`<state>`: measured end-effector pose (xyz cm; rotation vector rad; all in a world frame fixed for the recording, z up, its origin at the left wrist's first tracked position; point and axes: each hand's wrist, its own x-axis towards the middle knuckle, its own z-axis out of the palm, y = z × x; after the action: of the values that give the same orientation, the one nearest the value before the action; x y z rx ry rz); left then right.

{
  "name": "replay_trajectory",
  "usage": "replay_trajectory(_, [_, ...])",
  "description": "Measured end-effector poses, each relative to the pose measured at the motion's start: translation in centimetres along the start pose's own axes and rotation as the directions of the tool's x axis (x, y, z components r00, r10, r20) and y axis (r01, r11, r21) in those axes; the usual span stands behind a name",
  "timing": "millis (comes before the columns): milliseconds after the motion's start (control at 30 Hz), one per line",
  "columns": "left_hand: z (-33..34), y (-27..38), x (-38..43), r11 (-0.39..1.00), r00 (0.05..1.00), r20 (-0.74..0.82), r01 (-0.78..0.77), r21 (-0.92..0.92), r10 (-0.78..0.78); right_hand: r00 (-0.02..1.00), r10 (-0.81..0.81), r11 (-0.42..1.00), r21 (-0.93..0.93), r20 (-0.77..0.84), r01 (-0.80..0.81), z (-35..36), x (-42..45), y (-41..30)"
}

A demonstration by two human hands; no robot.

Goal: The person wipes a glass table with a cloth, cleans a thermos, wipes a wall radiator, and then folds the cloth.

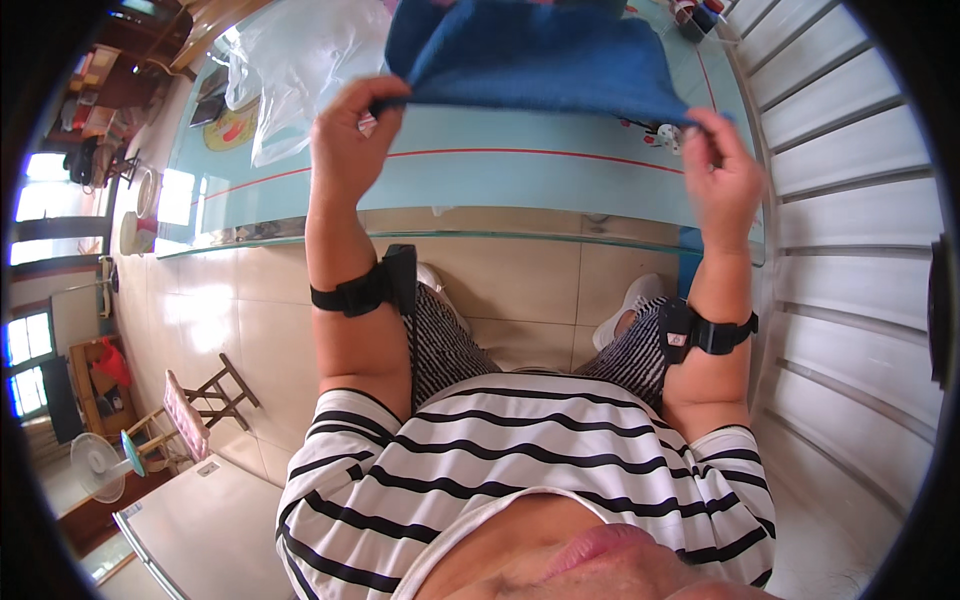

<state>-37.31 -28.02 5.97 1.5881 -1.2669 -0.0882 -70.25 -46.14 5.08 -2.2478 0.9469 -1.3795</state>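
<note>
A blue cloth (540, 64) is stretched between my two hands over the glass-topped table (525, 180). My left hand (356, 135) pinches its near left corner between thumb and fingers. At the near right corner, my right hand (721, 169) grips the fabric; this hand is slightly blurred. The cloth's near edge runs almost straight from one hand to the other, and its far part leaves the top of the view. I cannot tell whether the far part touches the table.
A clear plastic bag (289, 75) lies on the table at left, beside a round yellow patterned item (231, 124). Small containers (697, 16) stand at the far right corner. A slatted metal shutter (855, 202) borders the right side. A folding stool (187, 412) stands at lower left.
</note>
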Motion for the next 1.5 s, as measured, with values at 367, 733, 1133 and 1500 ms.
replay_trajectory(367, [0.0, -3.0, -2.9, 0.905, 0.981, 0.012, 0.173, 0.39, -0.193, 0.979, 0.065, 0.963, -0.269, 0.191, -0.012, 1.0, -2.4, 1.7])
replay_trajectory(733, [1.0, 0.5, -2.2, 0.676, 0.852, 0.083, 0.347, 0.65, -0.517, 0.962, 0.221, 0.85, -0.515, 0.161, -0.11, 2.5, -1.3, 3.0])
replay_trajectory(1133, [0.4, -2.2, -2.7, 0.895, 0.89, 0.106, 0.434, 0.106, -0.444, 0.964, 0.183, 0.872, -0.485, 0.192, -0.069, 2.0, -1.6, 4.8])
replay_trajectory(1500, [1.7, -1.9, -2.2, 0.918, 0.918, 0.01, 0.395, 0.026, -0.395, 0.959, 0.241, 0.903, -0.396, 0.149, -0.165, 2.7, -0.8, 5.3])
